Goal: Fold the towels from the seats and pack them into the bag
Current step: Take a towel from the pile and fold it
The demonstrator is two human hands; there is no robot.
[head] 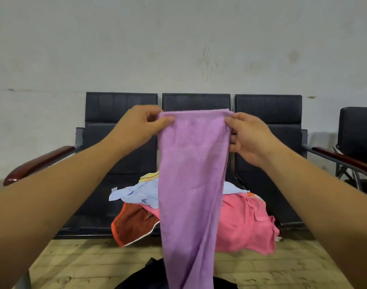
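- The left hand [136, 124] pinches one top corner of a purple towel [192, 184], thumb in front and fingers curled behind the cloth.
- The right hand [249, 136] grips the opposite top corner, thumb pressed on the front face, the other fingers curled behind the edge.
- Held between the two hands at arm's length, the purple towel hangs straight down in a long, narrow drape, its lower end passing out of the bottom of the view.
- Behind it, a heap of towels lies on the middle seat of a row of dark seats [268, 113]: a light blue towel [136, 195] on top, a pink towel [245, 222] and a red-orange towel [134, 224] spilling over the front edge.
- A dark bag [149, 274] sits on the tiled floor [78, 261] below the hanging cloth, only partly visible.
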